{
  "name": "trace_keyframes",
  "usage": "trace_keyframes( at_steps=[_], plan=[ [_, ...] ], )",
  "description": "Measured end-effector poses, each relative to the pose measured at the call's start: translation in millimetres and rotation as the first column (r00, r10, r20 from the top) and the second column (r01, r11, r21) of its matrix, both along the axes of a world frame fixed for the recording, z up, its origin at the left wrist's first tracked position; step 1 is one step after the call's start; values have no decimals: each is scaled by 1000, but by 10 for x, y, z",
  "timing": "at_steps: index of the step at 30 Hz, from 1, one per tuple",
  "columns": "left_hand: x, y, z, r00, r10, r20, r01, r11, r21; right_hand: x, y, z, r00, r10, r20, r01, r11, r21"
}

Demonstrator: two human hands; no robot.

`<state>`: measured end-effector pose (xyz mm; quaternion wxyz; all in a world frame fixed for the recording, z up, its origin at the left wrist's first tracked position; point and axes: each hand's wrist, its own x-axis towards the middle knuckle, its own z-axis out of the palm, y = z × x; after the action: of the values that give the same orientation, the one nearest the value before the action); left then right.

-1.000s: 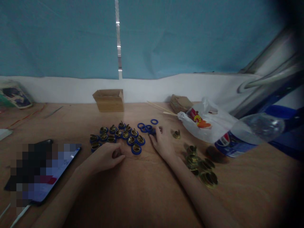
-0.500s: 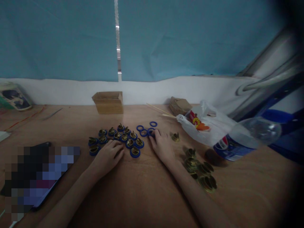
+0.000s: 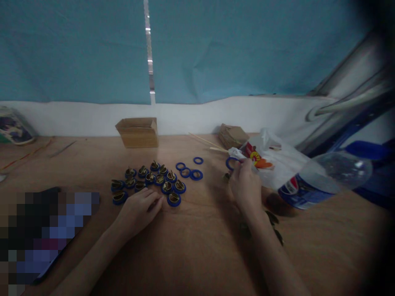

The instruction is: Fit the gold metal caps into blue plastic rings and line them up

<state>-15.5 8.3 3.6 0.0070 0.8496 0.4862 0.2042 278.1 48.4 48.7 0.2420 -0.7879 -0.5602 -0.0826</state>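
My right hand (image 3: 245, 181) pinches a blue ring (image 3: 230, 163) above the table, near the plastic bag. Beneath its fingers a small gold-coloured metal piece (image 3: 226, 176) is partly hidden. More such pieces (image 3: 272, 217) lie under and beside my right forearm, largely covered. My left hand (image 3: 140, 209) rests on the table, fingers curled and thumb near the fingertips, with nothing visible in them. It lies beside a cluster of blue rings with gold-coloured metal pieces (image 3: 159, 179) seated in them, flaps upright. Several loose blue rings (image 3: 196, 175) lie between my hands.
An open cardboard box (image 3: 140, 133) stands against the wall. On the right are a folded brown packet (image 3: 233, 135), a white plastic bag (image 3: 284, 164) and a Pepsi bottle (image 3: 311, 185) lying tilted. Thin sticks (image 3: 205, 140) lie behind the rings. A phone-like device (image 3: 52, 242), blurred out, lies left.
My right hand has lifted a blue ring from the loose rings and carried it right, over the gold-coloured piece. My left hand has stayed by the cluster. The view has shifted slightly.
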Motion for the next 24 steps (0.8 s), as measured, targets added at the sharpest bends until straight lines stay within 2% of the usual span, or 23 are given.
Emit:
trace_keyframes(
  at_steps=[5, 12, 18, 24],
  plan=[
    [-7, -9, -5, 995, -37, 92, 33, 998, 47, 141, 37, 0, 996, -35, -84, 26, 994, -105],
    [-1, -15, -10, 990, -58, 127, 50, 997, 64, 253, 163, -156, 994, -62, -92, 33, 956, -293],
    [0, -13, -23, 992, -48, 118, 41, 997, 62, 236, 222, -206, 993, -76, -90, 40, 936, -349],
    [-2, -24, -6, 992, -40, 117, 36, 999, 38, 242, 209, -231, 997, -16, -79, -15, 928, -374]
  ],
)
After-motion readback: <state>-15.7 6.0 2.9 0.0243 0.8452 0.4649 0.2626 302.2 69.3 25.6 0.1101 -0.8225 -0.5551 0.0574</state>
